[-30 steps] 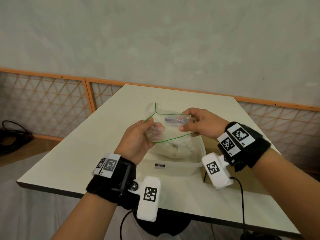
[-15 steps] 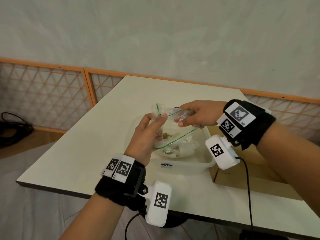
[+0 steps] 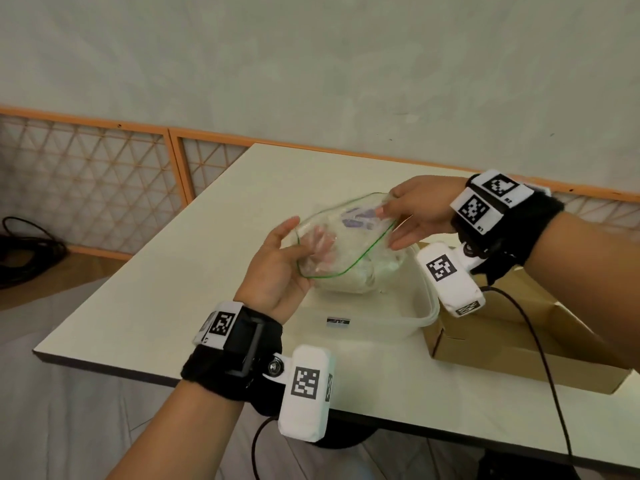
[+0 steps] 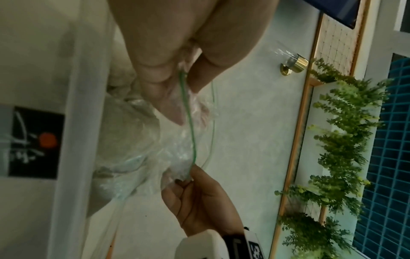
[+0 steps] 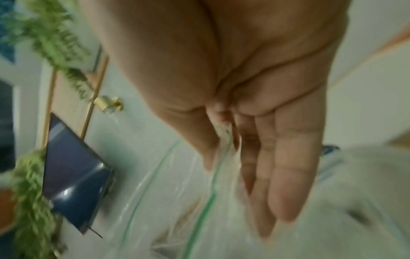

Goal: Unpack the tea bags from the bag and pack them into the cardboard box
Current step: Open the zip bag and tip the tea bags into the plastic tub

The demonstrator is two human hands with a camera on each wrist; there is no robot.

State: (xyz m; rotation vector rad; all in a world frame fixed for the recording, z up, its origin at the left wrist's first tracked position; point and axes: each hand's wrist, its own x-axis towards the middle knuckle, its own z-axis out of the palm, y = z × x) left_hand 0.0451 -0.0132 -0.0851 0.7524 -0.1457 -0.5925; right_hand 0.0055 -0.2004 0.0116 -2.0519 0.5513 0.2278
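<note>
Above the clear plastic tub [image 3: 420,318] on the table [image 3: 166,282], both hands hold a zip bag [image 3: 346,244] w/ a green seal line, mouth pulled wide open. Left hand [image 3: 277,268] pinches the near-left rim, thumb outside & fingers inside the film; right hand [image 3: 419,211] pinches the far-right rim betw. thumb & fingers, other fingers nearly straight. Tea bags [image 3: 349,278] look like a pale heap inside the bag's lower part, w/ something purple near the top. Cardboard box [image 3: 519,355] sits just right of the tub, open; what shows of its inside has 0 tea bags, though the right arm hides part.

Progress, as I judge it: bag opened, nothing unpacked or packed yet, so nearly all the task is left.

Vs 0.5 s ago: mouth was a narrow slit, now a wide loop; hands have spread apart, right hand moved right, and more of the box is in view
</note>
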